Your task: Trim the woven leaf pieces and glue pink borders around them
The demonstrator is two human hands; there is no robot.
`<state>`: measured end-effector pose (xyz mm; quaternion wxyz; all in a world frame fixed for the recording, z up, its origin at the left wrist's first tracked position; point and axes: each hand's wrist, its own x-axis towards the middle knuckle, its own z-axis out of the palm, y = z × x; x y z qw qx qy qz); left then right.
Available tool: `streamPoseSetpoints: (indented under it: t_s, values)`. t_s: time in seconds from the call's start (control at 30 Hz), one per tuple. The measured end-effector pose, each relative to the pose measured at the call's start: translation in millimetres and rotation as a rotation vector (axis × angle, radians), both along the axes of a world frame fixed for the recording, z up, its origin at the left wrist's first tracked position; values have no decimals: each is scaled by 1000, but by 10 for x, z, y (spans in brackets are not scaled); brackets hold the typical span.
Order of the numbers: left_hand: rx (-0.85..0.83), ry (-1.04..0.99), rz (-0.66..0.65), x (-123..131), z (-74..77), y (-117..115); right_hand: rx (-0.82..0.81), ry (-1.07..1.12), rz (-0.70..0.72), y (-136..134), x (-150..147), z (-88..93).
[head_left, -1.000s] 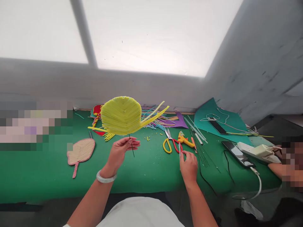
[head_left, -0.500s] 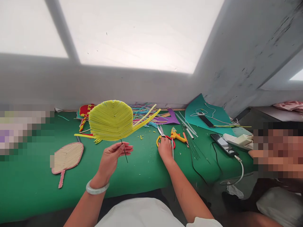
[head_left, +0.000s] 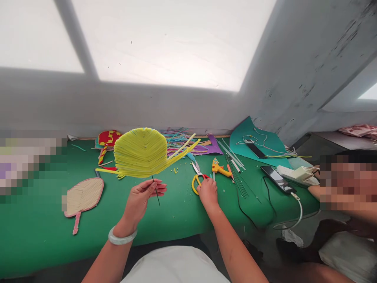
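Note:
My left hand point(head_left: 145, 194) pinches the thin dark wire stem of a yellow-green hand fan point(head_left: 141, 153) made of pipe cleaners, held upright above the table. Loose yellow pipe cleaners point(head_left: 182, 152) stick out from the fan's right side and lower left. My right hand point(head_left: 208, 193) is closed on the handles of a pair of scissors point(head_left: 195, 183), one loop yellow and one red. The blades point away from me and are slightly apart. Right beside that hand lies a yellow glue gun point(head_left: 220, 168).
A beige fan with pink edging point(head_left: 85, 196) lies at left; a red and yellow one point(head_left: 107, 139) lies behind. Pipe cleaners point(head_left: 179, 137), wires point(head_left: 243, 184), a phone point(head_left: 277, 179) and a power strip point(head_left: 294, 175) lie on the green table point(head_left: 118, 220). Another person's arm reaches in at right.
My right hand has moved slightly right and towards me, its grip on the scissors shifting them with it, blades turned further left. The yellow fan has shifted a little right and down.

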<state>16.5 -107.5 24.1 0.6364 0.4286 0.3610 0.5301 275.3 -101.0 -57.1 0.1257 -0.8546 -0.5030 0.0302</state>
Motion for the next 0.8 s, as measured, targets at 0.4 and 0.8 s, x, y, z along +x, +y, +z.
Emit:
streamPoseSetpoints:
  t_s: [0.4, 0.8]
  values:
    - [-21, -6, 1, -14, 13, -29, 176, 665, 72, -330, 199, 144]
    - [-27, -15, -13, -19, -32, -7, 504, 1215, 127, -348, 168, 572]
